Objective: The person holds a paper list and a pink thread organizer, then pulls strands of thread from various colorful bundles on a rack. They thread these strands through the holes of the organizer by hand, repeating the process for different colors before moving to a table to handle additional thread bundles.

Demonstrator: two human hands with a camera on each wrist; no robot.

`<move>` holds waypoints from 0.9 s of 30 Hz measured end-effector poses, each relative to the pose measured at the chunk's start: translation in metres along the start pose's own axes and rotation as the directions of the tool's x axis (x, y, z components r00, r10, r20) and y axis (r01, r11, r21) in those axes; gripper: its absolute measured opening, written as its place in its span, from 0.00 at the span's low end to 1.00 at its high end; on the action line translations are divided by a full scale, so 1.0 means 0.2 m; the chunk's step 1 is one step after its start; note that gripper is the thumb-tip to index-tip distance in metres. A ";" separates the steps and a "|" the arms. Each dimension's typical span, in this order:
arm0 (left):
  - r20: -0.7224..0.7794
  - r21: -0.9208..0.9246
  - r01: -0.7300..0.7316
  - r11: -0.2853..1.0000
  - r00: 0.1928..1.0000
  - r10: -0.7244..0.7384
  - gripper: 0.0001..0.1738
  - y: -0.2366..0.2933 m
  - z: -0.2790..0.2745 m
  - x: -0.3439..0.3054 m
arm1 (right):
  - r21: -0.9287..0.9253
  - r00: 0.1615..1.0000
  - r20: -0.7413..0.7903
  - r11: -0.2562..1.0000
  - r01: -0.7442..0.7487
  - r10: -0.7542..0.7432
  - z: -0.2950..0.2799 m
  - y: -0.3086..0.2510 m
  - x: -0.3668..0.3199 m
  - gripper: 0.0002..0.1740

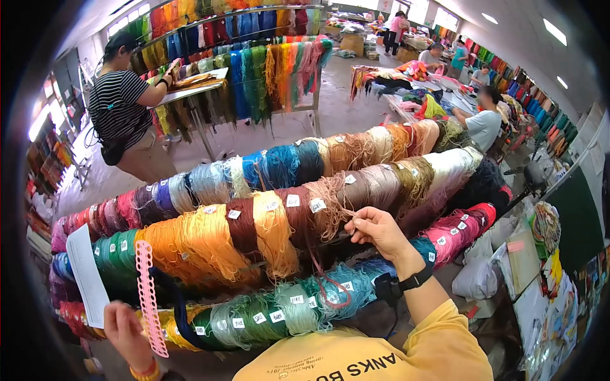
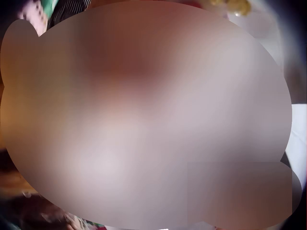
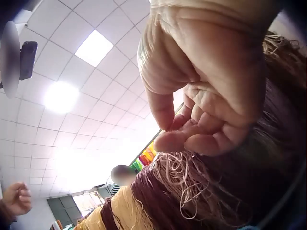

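My right hand (image 1: 381, 235) is over the middle row of thread hanks and pinches strands of pinkish-brown thread (image 1: 327, 197). In the right wrist view, thumb and fingertips (image 3: 170, 141) meet right above the loose, looped strands (image 3: 180, 175). At lower left, my left hand (image 1: 124, 333) is raised with bent fingers; I cannot tell whether it holds anything. Close beside it are a pink strip with holes along both edges (image 1: 147, 292) and a white sheet of paper (image 1: 86, 273). The left wrist view is mostly blurred out.
Tagged hanks hang in rows, including an orange group (image 1: 190, 235), a dark brown one (image 1: 244, 225) and a green group (image 1: 260, 317) in front. A person in a striped shirt (image 1: 117, 95) stands at a table at left. White bags (image 1: 476, 276) lie at right.
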State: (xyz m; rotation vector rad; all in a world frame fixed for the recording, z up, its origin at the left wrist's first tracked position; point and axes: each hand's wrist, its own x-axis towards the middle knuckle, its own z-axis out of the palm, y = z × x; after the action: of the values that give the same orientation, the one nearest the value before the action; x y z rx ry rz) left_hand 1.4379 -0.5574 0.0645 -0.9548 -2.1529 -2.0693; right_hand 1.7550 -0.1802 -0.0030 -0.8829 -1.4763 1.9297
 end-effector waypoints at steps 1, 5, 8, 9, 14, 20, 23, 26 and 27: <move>0.079 -0.068 0.011 0.998 0.997 -0.006 0.05 0.08 0.15 0.01 | 0.020 1.000 0.022 1.000 -0.012 0.011 -0.02 0.00 0.00 0.08; 0.538 -0.213 0.193 0.958 0.841 -0.050 0.04 0.35 0.61 0.06 | -0.011 0.997 0.076 1.000 -0.007 0.008 -0.04 -0.01 -0.01 0.06; 0.804 -0.159 0.284 0.946 0.593 -0.043 0.07 0.38 0.91 0.06 | -0.191 0.996 0.083 0.981 0.045 -0.030 -0.04 -0.03 -0.04 0.07; 0.838 -0.107 0.214 0.971 0.545 -0.027 0.07 0.34 1.01 0.06 | -0.277 0.996 0.087 0.960 0.050 -0.027 -0.05 -0.03 -0.04 0.07; 0.793 0.000 -0.370 0.929 0.566 0.225 0.10 0.14 1.40 0.02 | -0.977 0.923 0.161 0.078 0.201 -0.350 -0.09 -0.03 -0.13 0.09; 0.635 -0.007 -0.761 0.649 0.498 0.590 0.15 0.05 1.69 -0.01 | -0.935 0.869 0.007 0.305 0.182 -0.495 0.00 -0.13 -0.06 0.10; 0.663 0.076 -0.796 0.600 0.490 0.566 0.18 -0.03 1.74 -0.02 | -0.974 0.901 -0.031 0.214 0.069 -0.432 0.07 -0.11 0.05 0.14; 0.683 0.082 -0.797 0.598 0.482 0.549 0.18 -0.08 1.73 0.00 | -0.994 0.934 -0.049 0.108 -0.011 -0.355 0.12 -0.08 0.10 0.16; 0.687 0.069 -0.794 0.605 0.478 0.548 0.18 -0.09 1.72 0.00 | -0.984 0.910 -0.053 0.178 0.024 -0.411 0.12 -0.08 0.10 0.16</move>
State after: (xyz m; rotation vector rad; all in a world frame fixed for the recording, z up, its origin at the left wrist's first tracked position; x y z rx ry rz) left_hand 1.5667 -0.2431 0.0047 -2.1745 -1.7119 -0.9479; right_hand 1.7244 -0.1751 0.0127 -1.2655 -2.4329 0.2976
